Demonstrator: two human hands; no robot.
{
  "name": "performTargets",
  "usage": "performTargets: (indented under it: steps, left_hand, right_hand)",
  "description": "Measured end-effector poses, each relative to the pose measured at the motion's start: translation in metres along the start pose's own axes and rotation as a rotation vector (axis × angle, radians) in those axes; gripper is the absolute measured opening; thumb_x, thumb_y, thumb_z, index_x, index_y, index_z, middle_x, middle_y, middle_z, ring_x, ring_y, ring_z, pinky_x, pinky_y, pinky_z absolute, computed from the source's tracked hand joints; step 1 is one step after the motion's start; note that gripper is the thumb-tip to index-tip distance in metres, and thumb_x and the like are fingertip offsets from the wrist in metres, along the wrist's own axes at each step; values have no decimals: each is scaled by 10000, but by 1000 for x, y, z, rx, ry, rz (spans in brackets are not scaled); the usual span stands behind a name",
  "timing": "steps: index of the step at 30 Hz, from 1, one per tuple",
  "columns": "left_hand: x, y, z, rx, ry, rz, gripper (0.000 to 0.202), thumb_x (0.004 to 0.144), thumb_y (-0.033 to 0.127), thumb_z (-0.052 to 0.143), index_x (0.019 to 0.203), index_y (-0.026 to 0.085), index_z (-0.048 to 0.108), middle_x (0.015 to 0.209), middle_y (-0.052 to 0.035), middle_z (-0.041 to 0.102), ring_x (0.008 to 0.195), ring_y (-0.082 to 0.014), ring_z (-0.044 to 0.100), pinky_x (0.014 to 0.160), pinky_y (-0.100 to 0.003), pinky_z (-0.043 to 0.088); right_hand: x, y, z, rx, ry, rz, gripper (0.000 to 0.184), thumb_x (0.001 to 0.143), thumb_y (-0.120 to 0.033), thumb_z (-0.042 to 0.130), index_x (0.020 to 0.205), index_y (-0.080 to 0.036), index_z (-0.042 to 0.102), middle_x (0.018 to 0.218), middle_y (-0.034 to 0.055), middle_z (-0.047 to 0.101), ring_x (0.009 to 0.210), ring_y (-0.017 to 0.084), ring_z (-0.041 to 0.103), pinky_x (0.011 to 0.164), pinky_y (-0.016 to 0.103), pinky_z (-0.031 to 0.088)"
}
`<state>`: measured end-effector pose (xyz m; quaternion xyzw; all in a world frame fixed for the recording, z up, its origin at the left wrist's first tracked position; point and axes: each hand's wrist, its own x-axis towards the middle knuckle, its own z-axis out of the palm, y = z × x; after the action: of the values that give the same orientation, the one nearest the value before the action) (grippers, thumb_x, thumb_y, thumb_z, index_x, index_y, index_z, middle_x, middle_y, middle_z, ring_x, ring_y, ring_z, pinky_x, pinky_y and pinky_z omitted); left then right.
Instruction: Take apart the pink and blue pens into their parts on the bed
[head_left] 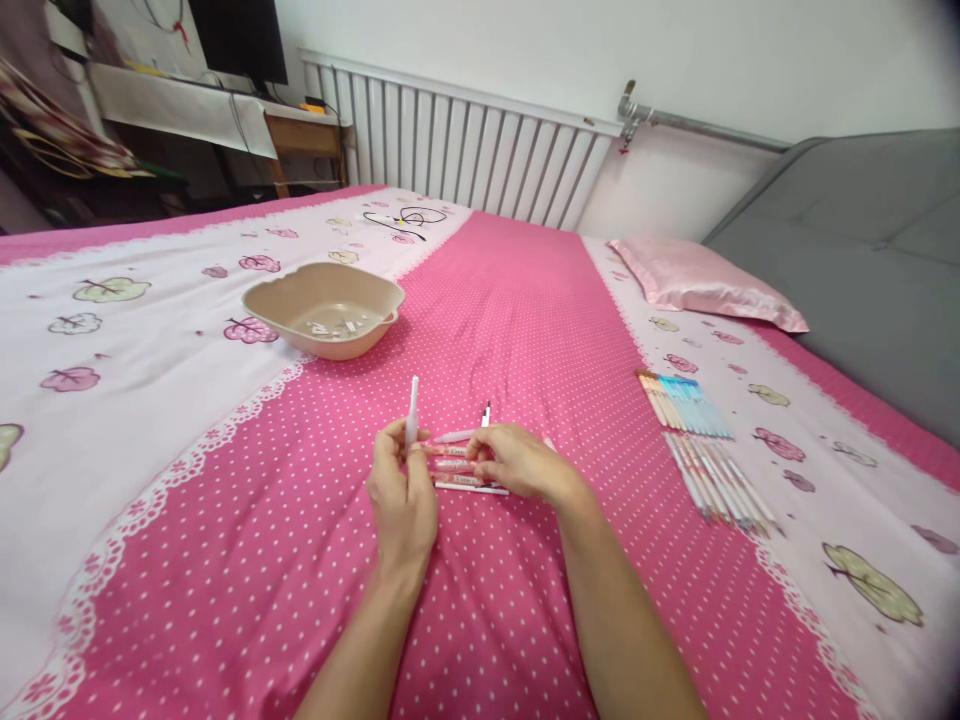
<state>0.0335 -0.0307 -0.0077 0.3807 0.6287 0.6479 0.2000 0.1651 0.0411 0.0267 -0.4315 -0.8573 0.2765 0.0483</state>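
Observation:
Both of my hands rest on a pink polka-dot bedspread (525, 330) near the middle of the view. My left hand (401, 490) is closed round a slim white pen (412, 408) that stands upright above its fingers. My right hand (517, 462) lies closed over a small pile of pink-and-white pens (459, 468), and a dark pen tip (487, 412) sticks up just behind its fingers. The two hands are a few centimetres apart, with the pen pile between them.
A beige bowl (324, 308) with small white bits inside sits at the back left. A row of several pens (701, 445) lies to the right. A pink pillow (701, 280), grey headboard (862, 260), radiator (465, 150) and a black cable (409, 220) lie further back.

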Motion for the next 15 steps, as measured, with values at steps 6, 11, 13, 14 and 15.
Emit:
performTargets:
  steps: [6,11,13,14,15]
  left_hand:
    - [-1,1,-1,-13,-9,-12,162,827,191,436,966,197,518,872,-6,591,802,-147,563,721,-252,424]
    - [-1,2,-1,-7,-22,-1,166,830,205,439,974,195,521,881,-9,592,819,-150,560,722,-252,423]
    - [-2,3,0,-12,-33,1,162,828,214,445,968,194,524,869,-7,590,799,-149,561,700,-251,427]
    - [-3,3,0,-13,-40,3,160,826,217,448,963,194,526,858,-5,590,781,-148,561,685,-250,429]
    - [-3,3,0,-11,-48,4,159,823,219,451,960,194,529,848,-3,589,758,-146,561,667,-248,429]
  right_hand:
    - [-2,4,-5,24,29,-83,146,764,-117,469,800,-174,599,832,35,609,769,141,526,663,247,345]
    - [-2,9,-13,281,187,-119,93,821,-198,457,850,-172,542,867,29,564,790,140,508,707,272,369]
    - [-1,9,-14,468,256,-94,93,821,-251,482,865,-182,527,855,13,550,779,134,501,710,276,381]
    - [0,9,-14,569,278,-69,106,813,-274,498,867,-186,522,840,5,544,762,129,497,703,275,386]
    - [2,9,-13,675,298,-38,120,805,-294,513,862,-189,517,815,-3,538,734,122,493,684,270,391]
